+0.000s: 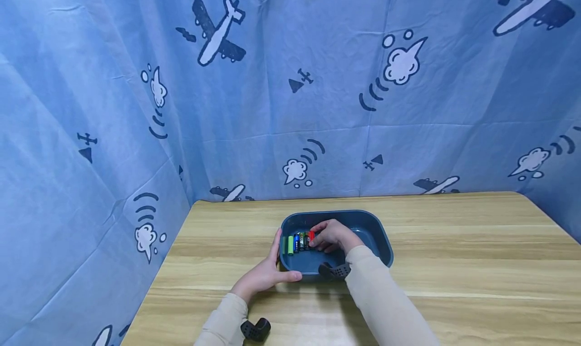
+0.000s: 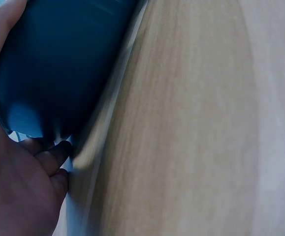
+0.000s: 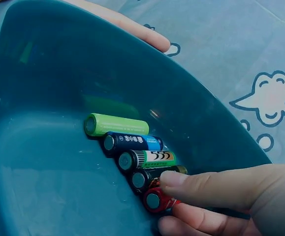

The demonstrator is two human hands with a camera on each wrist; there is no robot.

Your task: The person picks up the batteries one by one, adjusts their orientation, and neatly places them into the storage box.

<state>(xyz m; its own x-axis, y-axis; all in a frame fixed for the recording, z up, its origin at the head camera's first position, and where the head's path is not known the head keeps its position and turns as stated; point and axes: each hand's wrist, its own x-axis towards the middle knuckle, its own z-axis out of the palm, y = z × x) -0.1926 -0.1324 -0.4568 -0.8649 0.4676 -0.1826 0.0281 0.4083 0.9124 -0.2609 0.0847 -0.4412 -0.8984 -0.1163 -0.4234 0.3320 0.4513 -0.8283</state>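
Observation:
A dark blue plastic basin (image 1: 363, 216) stands on the wooden table (image 1: 454, 245). Inside it, against the left wall, several batteries (image 1: 297, 242) lie side by side in a row. The right wrist view shows a light green one (image 3: 116, 124), a blue one (image 3: 132, 142), a green-and-white one (image 3: 149, 159), a dark one (image 3: 144, 179) and a red one (image 3: 155, 200). My right hand (image 1: 320, 237) reaches into the basin and pinches the red battery at the row's right end. My left hand (image 1: 265, 273) grips the basin's near left corner, thumb on the front rim, fingers along the outer wall (image 2: 58, 64).
Blue cloth printed with planes and clouds (image 1: 317, 83) hangs behind the table and along its left side. Bare wood (image 2: 191, 123) stretches to the basin's right and in front of it. Black camera mounts (image 1: 335, 271) sit on both wrists.

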